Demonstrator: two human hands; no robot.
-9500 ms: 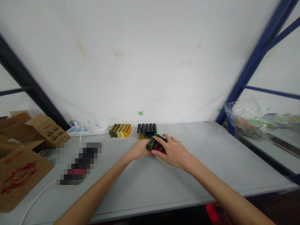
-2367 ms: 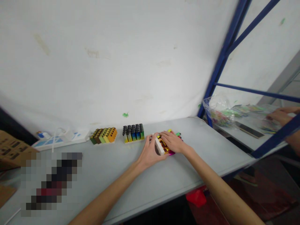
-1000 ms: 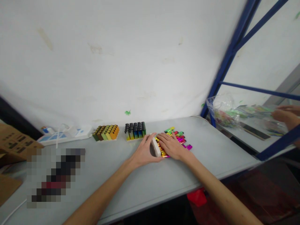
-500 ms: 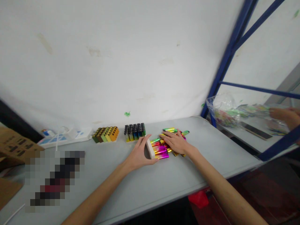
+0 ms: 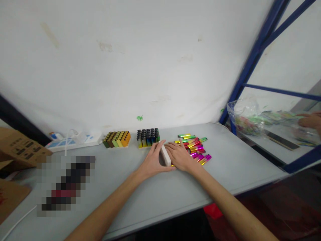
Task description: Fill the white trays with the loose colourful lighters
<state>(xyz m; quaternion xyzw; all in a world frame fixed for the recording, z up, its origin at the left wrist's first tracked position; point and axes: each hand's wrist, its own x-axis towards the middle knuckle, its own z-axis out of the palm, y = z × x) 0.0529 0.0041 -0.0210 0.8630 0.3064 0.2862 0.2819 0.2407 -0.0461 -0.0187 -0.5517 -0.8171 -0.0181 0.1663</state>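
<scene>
A small white tray [image 5: 165, 154] stands on its side on the table. My left hand [image 5: 151, 162] grips it by the edges, with the fingers at the top and the thumb at the near end. My right hand [image 5: 179, 155] lies flat against the tray's right side, fingers stretched out. It covers most of what is between the palm and the tray; only a bit of shiny yellow shows by the left thumb. Right of this hand, shiny metallic lighters [image 5: 195, 143] in pink, gold, green and red lie loose in a pile.
Upright black-topped lighters [image 5: 148, 137] stand in a block near the wall, beside a tray of yellow, orange and green lighters [image 5: 116, 139]. A white power strip [image 5: 75, 142] and cardboard box [image 5: 23, 147] are left. Blue shelf posts [image 5: 240, 78] rise right; another person's hand [image 5: 309, 120] is beyond.
My right hand has moved left off the pile and up against the tray. The metallic lighters that stuck out of the tray no longer show there; more lie spread on the table. The view shifted slightly.
</scene>
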